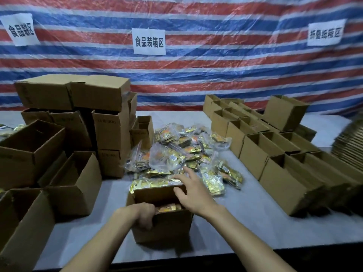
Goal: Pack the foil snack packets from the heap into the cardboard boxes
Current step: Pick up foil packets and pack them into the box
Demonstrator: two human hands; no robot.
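Observation:
A heap of gold and orange foil snack packets point(188, 152), some in clear plastic bags, lies in the middle of the table. In front of it stands an open cardboard box point(167, 226) with packets point(169, 208) inside. My left hand point(144, 215) grips the box's near left rim, fingers curled over the edge. My right hand point(191, 190) hovers over the box's far side with fingers spread, reaching toward the near edge of the heap, holding nothing.
Open cardboard boxes point(72, 181) stand stacked at the left, with taller stacks point(78, 95) behind. Rows of open boxes point(275, 154) line the right side, and flat cartons point(351, 142) sit at the far right. The grey table's front edge point(255, 250) is near me.

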